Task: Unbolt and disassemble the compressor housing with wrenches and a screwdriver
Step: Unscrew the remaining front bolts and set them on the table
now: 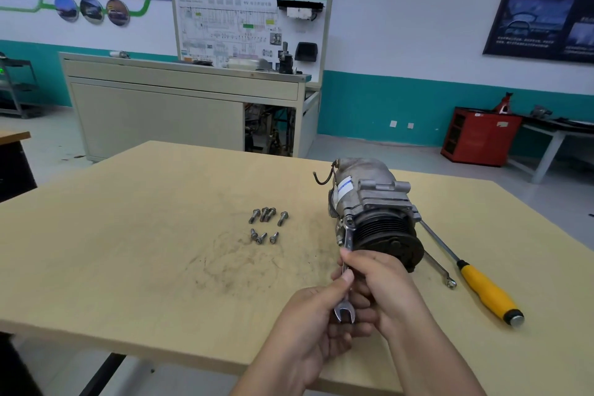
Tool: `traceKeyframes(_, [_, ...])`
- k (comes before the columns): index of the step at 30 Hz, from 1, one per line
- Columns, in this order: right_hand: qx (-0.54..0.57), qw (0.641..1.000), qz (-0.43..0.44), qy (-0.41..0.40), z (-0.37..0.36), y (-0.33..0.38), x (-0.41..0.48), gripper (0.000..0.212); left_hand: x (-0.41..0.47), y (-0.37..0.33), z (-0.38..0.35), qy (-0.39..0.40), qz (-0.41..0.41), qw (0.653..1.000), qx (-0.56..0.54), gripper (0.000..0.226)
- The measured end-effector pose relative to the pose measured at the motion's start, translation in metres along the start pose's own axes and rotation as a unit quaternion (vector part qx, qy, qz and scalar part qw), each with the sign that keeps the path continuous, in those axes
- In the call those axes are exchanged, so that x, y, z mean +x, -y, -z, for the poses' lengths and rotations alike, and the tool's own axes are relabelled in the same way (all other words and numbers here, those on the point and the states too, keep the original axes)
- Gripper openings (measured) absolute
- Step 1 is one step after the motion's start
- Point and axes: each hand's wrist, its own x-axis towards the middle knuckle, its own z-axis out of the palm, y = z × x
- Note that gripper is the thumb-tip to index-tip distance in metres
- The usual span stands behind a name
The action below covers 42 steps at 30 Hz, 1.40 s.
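A: Loose bolts (265, 225) lie on the table (128, 235), left of the compressor (376, 199). Hands?
B: Both busy: left hand (308, 315) and right hand (385, 292) wrapped round one wrench (348, 238), ring end seated at the compressor's near-left corner.
A: Handling?
B: Cast metal: probably heavy, stiff, maybe greasy. Hold the body, not the pulley (390, 235); it could spin. The screwdriver (488, 292) lies right of the compressor.

compressor (373, 202): dull cast metal | wrench (347, 244): shiny steel | table (128, 235): matt wood (scuffed)

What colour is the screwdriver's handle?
Yellow, with a black collar and grey end cap, on the screwdriver; head view.
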Motion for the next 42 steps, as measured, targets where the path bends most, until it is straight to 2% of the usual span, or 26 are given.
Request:
traceKeyframes(2, [0.001,1.000,0.009,-0.006,-0.003,-0.002,0.002,0.024,0.001,0.000,0.004,-0.016,-0.006,1.000,0.005,0.045])
traceKeyframes(8, [-0.038,0.997,0.065,-0.032,-0.006,-0.006,0.003,0.017,0.000,0.001,0.007,-0.031,-0.001,0.999,0.010,0.048])
traceKeyframes(14, [-0.007,0.998,0.036,0.041,0.002,-0.008,0.003,0.027,0.000,-0.001,0.005,-0.033,0.069,0.996,-0.044,0.041])
traceKeyframes(18, [0.036,0.998,0.025,0.048,0.004,-0.010,0.005,0.023,0.000,0.000,0.002,-0.017,0.097,0.993,-0.058,0.042])
traceKeyframes(22, [0.071,0.997,0.006,0.039,0.004,-0.014,0.007,0.021,0.003,0.004,0.001,-0.026,0.054,0.998,0.008,0.042])
traceKeyframes(26, [0.043,0.999,0.013,0.020,0.005,-0.017,0.010,0.022,0.004,0.009,0.002,-0.040,-0.004,0.996,0.074,0.023])
traceKeyframes(30, [0.020,0.999,0.029,0.012,0.006,-0.019,0.010,0.026,0.004,0.009,0.003,-0.074,-0.027,0.994,0.079,0.019])
traceKeyframes(36, [0.010,0.999,0.041,-0.008,0.008,-0.018,0.012,0.028,0.008,0.011,-0.002,-0.069,-0.053,0.991,0.105,0.021])
traceKeyframes(42, [-0.009,0.999,0.034,-0.033,0.015,-0.016,0.011,0.029,0.014,0.018,-0.012,-0.053,-0.028,0.996,0.069,0.021])
